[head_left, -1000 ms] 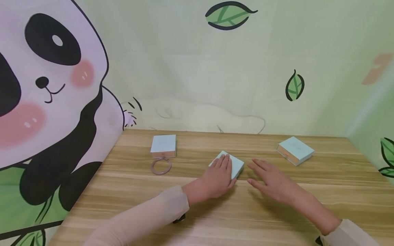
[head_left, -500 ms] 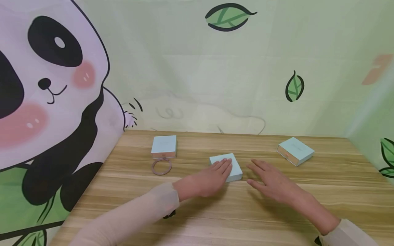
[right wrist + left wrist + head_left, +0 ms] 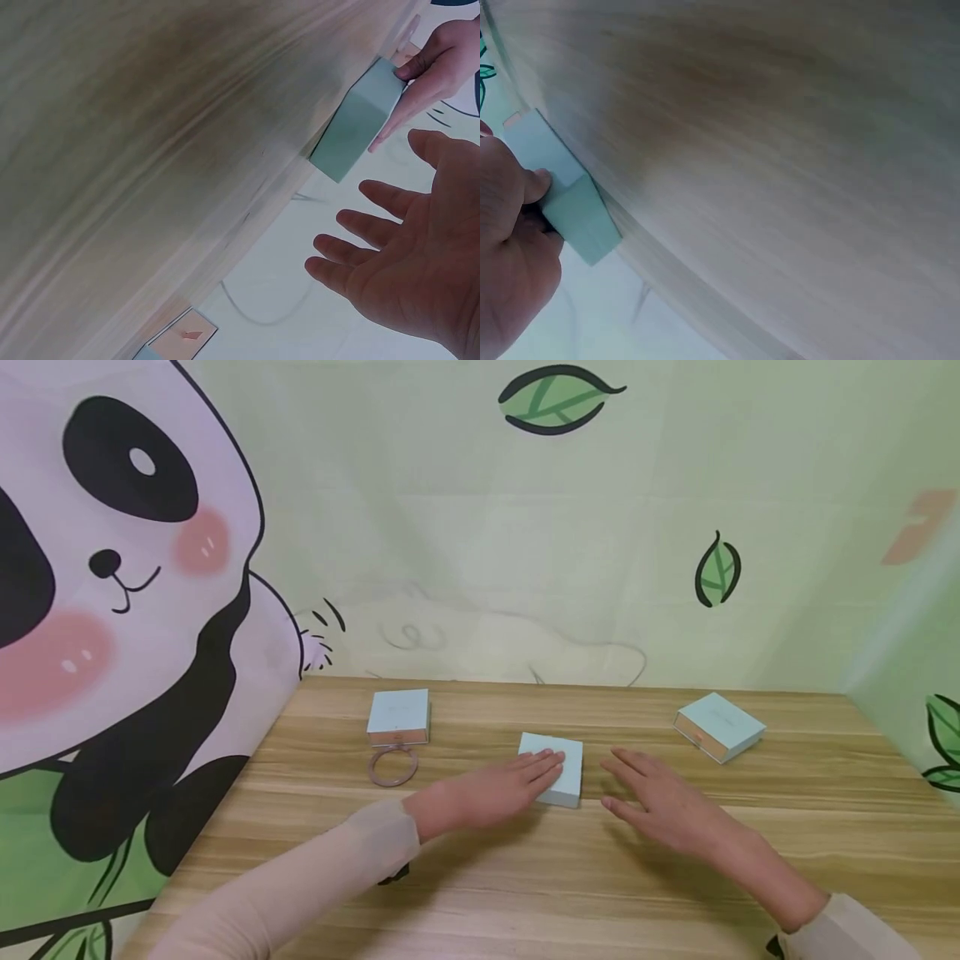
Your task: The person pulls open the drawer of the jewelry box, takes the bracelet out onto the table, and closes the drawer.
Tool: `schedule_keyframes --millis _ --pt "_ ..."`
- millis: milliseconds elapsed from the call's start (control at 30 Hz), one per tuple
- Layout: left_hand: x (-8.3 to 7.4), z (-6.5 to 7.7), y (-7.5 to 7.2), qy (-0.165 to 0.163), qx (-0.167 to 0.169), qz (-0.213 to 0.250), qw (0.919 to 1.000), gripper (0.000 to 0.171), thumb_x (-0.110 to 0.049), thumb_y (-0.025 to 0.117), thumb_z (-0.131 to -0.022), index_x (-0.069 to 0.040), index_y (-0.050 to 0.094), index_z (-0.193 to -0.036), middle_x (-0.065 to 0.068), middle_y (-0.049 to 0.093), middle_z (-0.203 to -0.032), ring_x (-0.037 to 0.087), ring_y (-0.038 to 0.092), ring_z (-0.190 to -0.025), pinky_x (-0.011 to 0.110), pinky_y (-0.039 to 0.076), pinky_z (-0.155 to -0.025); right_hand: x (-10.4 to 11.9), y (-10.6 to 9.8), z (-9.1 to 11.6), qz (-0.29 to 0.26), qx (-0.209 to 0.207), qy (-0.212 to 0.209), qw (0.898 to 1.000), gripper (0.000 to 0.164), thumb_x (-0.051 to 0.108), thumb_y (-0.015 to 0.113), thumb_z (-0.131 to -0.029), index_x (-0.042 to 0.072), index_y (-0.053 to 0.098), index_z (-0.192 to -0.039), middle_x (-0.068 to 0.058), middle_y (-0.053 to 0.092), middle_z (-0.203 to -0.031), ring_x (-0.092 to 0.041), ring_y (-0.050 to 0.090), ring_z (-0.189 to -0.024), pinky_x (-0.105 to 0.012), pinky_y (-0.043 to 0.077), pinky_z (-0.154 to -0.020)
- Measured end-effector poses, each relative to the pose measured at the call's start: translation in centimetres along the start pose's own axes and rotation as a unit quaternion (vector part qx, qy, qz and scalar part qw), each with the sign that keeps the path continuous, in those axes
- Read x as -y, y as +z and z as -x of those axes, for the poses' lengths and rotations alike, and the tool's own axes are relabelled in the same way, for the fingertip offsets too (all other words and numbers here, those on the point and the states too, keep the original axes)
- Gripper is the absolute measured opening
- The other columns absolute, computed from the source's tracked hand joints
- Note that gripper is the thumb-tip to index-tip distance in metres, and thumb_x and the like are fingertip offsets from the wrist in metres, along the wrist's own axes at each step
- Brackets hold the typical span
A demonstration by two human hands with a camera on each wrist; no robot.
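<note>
A pale blue square box (image 3: 572, 770) lies on the wooden table near its middle, with plain blue sides toward me. My left hand (image 3: 491, 789) rests across its top with straight fingers. In the left wrist view, the thumb (image 3: 538, 181) touches an edge of the box (image 3: 581, 217), while most of the fingers are hidden. To the right of the box, my right hand (image 3: 667, 806) is held with fingers spread and nothing in them. The right wrist view shows this hand (image 3: 409, 247) apart from the box (image 3: 358, 124).
A similar blue box (image 3: 399, 714) with an orange-pink front stands at the back left. Just in front of it lies a thin pinkish ring (image 3: 393, 767). Another such box (image 3: 720, 727) sits angled at the back right. A panda-printed backdrop (image 3: 465, 552) rises behind the table.
The middle box has turned under my left hand, from a corner-forward angle to nearly square with the table edge. My left forearm has swung left; the right hand has stayed put.
</note>
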State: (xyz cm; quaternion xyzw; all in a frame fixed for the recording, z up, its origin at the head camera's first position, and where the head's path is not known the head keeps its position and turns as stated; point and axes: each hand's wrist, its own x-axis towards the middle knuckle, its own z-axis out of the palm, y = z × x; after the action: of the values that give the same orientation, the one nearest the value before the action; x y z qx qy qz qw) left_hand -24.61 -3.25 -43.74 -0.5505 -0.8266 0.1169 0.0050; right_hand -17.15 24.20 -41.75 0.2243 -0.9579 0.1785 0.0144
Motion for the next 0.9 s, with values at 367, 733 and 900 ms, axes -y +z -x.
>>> schedule_keyframes --millis 367,733,900 --pt "1.0 0.5 0.2 0.003 -0.013 0.075 0.9971 0.058 0.003 0.04 -0.107 -0.006 0.022 -0.162 0.009 0.013 -0.17 0.024 0.017 -0.155 0.035 0.022 -0.123 0.0 -0.1 -0.1 0.009 -0.004 -0.009 1.0 0.061 0.041 0.055 -0.105 0.002 0.047 -0.15 -0.023 0.04 -0.157 -0.048 0.039 -0.141 -0.064 0.035 -0.112" --pt "2.2 0.5 -0.4 0.028 -0.059 0.079 0.9947 0.056 0.005 0.062 -0.098 -0.005 0.047 -0.151 0.007 0.041 -0.16 0.024 0.041 -0.145 0.031 0.044 -0.11 -0.2 0.1 -0.2 0.004 0.005 -0.002 1.0 0.06 0.038 0.057 -0.104 0.003 0.047 -0.151 -0.023 0.039 -0.158 -0.047 0.037 -0.143 -0.063 0.034 -0.113" --pt "2.5 0.5 -0.5 0.022 -0.063 0.091 0.9935 0.051 0.0 0.062 -0.099 -0.007 0.051 -0.148 0.004 0.045 -0.158 0.023 0.047 -0.141 0.031 0.049 -0.105 -0.3 0.1 -0.2 0.002 0.007 0.0 1.0 0.059 0.037 0.058 -0.104 0.002 0.046 -0.151 -0.022 0.038 -0.158 -0.047 0.036 -0.143 -0.063 0.033 -0.113"
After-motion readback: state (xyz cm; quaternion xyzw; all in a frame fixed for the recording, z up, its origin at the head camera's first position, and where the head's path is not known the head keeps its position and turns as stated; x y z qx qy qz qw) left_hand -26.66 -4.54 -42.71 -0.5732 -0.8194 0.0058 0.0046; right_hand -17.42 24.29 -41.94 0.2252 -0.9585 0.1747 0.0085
